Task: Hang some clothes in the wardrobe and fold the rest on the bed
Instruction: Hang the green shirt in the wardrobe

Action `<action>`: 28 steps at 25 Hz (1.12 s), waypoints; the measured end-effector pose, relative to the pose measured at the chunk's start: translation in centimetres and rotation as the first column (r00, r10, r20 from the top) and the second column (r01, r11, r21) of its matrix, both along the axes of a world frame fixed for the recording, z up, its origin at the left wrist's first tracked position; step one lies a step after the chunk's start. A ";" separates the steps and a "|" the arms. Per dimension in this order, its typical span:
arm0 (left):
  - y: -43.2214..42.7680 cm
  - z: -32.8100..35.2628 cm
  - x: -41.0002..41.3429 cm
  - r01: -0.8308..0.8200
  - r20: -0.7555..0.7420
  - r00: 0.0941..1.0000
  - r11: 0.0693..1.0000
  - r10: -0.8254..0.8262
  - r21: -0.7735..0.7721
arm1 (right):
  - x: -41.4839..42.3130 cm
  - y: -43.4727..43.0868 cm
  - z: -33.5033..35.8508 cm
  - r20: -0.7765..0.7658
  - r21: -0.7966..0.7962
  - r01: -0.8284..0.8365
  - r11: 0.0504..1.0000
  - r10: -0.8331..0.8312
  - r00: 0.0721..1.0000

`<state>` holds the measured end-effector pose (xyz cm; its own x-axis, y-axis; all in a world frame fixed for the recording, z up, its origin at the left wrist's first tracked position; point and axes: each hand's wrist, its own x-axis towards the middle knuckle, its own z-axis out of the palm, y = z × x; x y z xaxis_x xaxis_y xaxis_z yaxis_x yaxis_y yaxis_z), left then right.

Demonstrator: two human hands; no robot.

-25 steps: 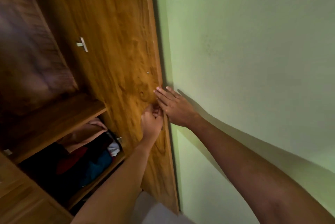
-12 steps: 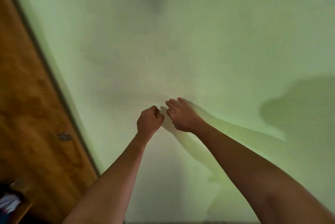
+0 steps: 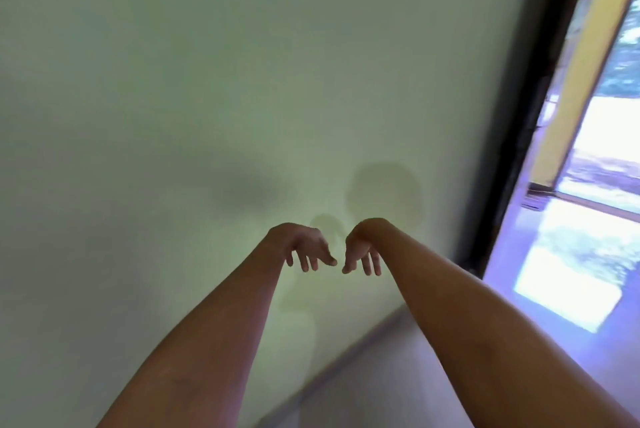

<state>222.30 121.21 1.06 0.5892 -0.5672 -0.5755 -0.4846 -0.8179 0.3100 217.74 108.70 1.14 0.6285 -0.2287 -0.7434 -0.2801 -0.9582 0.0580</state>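
Filling most of the frame, upper left thru centre, is a pale green wall (image 3: 173,81). Down the right edge runs a dark door frame (image 3: 519,116) w/ a bright doorway (image 3: 588,185) beyond it, blurred. A strip of floor (image 3: 381,375) shows at bottom centre-right. Soft shadows (image 3: 381,192) of the person fall on the wall just above centre.

Both bare forearms reach up from the bottom corners to frame centre. The left hand (image 3: 304,247) and right hand (image 3: 362,251) hang limp at the wrists, near each other but apart, fingers loose and pointing down. Neither is holding anything.

No clothes, wardrobe or bed in view, so their place relative to either hand can't be told from here; prob. off-frame.

Handling, judged from the task alone: clothes should be light, soft and floppy, not fragile, w/ no stiffness to keep their shape. For hanging, best taken at the shoulders or collar, one hand each side. For folding on the bed, pinch two corners or the shoulder seams and let the rest drape. Thin fabric may slip, so a firm pinch is needed.
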 end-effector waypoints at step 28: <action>-90.5 -7.0 -16.2 0.974 0.186 0.221 0.228 -0.957 0.015 | -28.1 -77.7 -6.6 0.141 0.096 0.931 0.352 -0.931 0.338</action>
<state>206.10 30.72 -5.95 -0.3894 -0.7957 -0.4639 -0.9210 0.3329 0.2021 189.67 31.03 -5.44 0.1024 -0.7393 -0.6656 -0.9947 -0.0711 -0.0741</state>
